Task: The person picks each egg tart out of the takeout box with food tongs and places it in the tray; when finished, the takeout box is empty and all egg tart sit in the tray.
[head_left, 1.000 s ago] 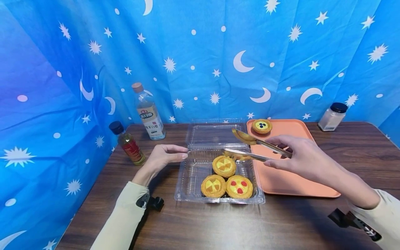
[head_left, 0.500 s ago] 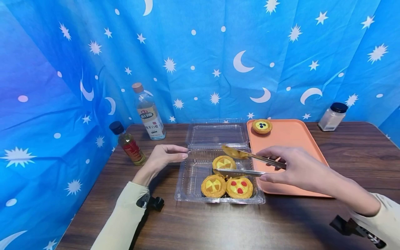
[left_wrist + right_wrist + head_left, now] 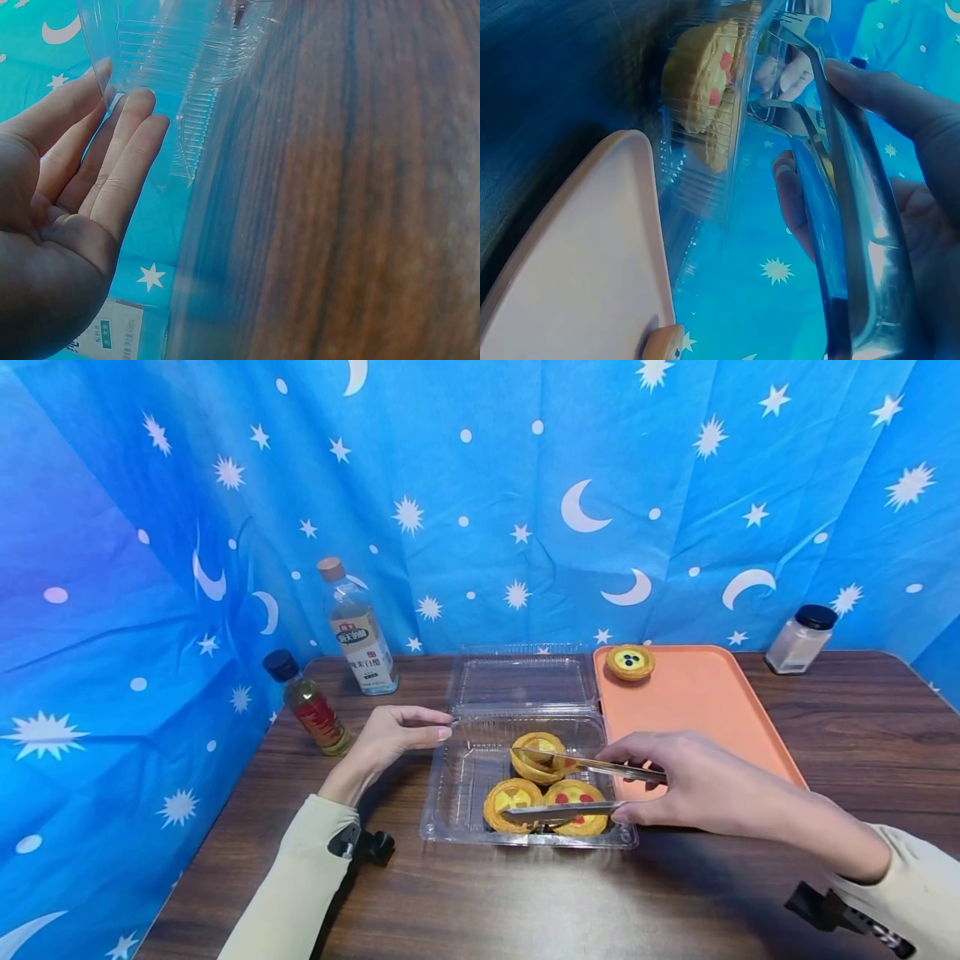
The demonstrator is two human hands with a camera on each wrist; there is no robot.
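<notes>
Short of the far edge of a brown wooden tabletop (image 3: 450, 902), a left hand (image 3: 401, 732) pinches a clear plastic box (image 3: 457, 837) of round golden tarts (image 3: 500, 799); a right hand (image 3: 690, 777) grips silver metal tongs (image 3: 855, 202), best squeezed gently.

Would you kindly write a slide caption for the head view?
Right hand holds metal tongs over three fruit-topped tarts in an open plastic clamshell; left hand pinches its edge.

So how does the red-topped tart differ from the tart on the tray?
The red-topped tart has red pieces; the tray tart has dark ones. The first sits in a clear box, the second on the tray. Tongs extend over the first, not the second. Both have golden crusts.
</notes>
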